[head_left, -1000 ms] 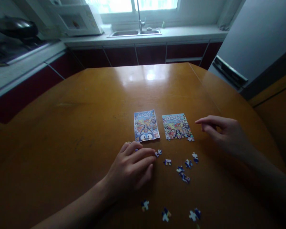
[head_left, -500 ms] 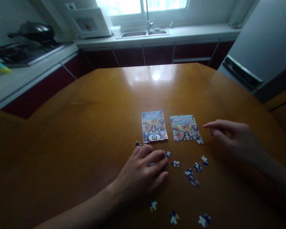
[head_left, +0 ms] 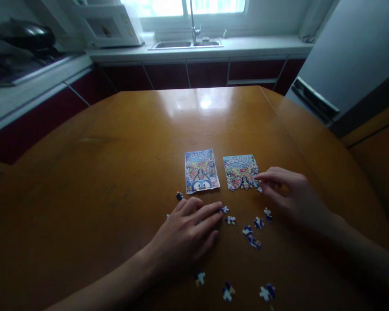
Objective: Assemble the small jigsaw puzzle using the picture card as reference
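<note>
The partly assembled jigsaw puzzle (head_left: 241, 170) lies on the table, its lower edge uneven with piece tabs. To its left is a printed picture sheet (head_left: 201, 170) with the same "Bluey" design. My right hand (head_left: 290, 190) is at the puzzle's lower right edge, index fingertip at its side and thumb just below, a small gap between them. A corner piece (head_left: 259, 189) is partly hidden by that hand. Flat over the table, my left hand (head_left: 189, 226) has its fingers spread, with fingertips beside a loose puzzle piece (head_left: 225, 209). Whatever lies under its palm is hidden.
Several loose pieces lie about, among them a piece (head_left: 231, 220) near the left hand and a piece (head_left: 267, 293) at the front. Beyond the wooden table (head_left: 132, 129) are a sink (head_left: 178, 44), a microwave (head_left: 108, 26), a pan (head_left: 26, 34) and a fridge (head_left: 346, 56).
My right hand has moved left, from beside the puzzle to its lower right edge. The left hand stays over the pieces. The view has turned slightly to the right.
</note>
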The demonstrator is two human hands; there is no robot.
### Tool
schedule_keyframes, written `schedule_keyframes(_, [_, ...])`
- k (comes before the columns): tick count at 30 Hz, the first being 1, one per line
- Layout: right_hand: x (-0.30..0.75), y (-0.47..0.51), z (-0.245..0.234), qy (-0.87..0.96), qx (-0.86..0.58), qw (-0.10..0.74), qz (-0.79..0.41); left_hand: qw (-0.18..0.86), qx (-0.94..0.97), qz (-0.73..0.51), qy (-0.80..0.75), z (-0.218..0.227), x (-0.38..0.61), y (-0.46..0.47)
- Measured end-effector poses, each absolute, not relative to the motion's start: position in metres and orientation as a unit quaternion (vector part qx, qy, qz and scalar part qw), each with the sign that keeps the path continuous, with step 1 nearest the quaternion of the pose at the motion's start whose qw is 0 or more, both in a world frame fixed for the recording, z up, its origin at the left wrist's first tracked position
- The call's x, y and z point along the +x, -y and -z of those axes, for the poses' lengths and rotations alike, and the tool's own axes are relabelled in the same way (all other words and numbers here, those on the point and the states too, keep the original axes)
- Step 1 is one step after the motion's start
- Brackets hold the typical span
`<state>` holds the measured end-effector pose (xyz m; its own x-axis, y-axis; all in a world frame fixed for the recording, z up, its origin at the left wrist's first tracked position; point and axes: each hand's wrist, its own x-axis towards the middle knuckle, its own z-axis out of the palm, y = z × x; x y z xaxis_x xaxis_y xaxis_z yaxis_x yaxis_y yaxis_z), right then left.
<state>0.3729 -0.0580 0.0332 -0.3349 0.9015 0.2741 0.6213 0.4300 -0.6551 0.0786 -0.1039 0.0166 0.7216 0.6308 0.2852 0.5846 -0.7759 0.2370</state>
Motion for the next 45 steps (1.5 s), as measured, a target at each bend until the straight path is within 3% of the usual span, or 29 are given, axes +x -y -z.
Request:
schedule_keyframes(7, [0.337, 0.074, -0.019, 0.853, -0.386, 0.282, -0.209, 0.049, 0.912, -0.219, -0.342, -0.018, 0.078, 0.105])
schedule_keyframes(16, [0.32, 0.075, -0.008, 0.875, -0.379, 0.23, -0.194, 0.065, 0.908, -0.208, -0.357, -0.015, 0.079, 0.105])
schedule_keyframes(25, [0.327, 0.066, -0.01, 0.858, -0.397, 0.253, -0.207, 0.078, 0.902, -0.233, -0.355, -0.016, 0.079, 0.105])
schedule_keyframes(35, [0.33, 0.064, -0.012, 0.877, -0.384, 0.21, -0.197, 0.092, 0.899, -0.231, -0.36, -0.014, 0.078, 0.106])
schedule_keyframes(45, [0.335, 0.056, -0.01, 0.867, -0.389, 0.247, -0.189, 0.08, 0.9, -0.242, -0.354, -0.013, 0.077, 0.105])
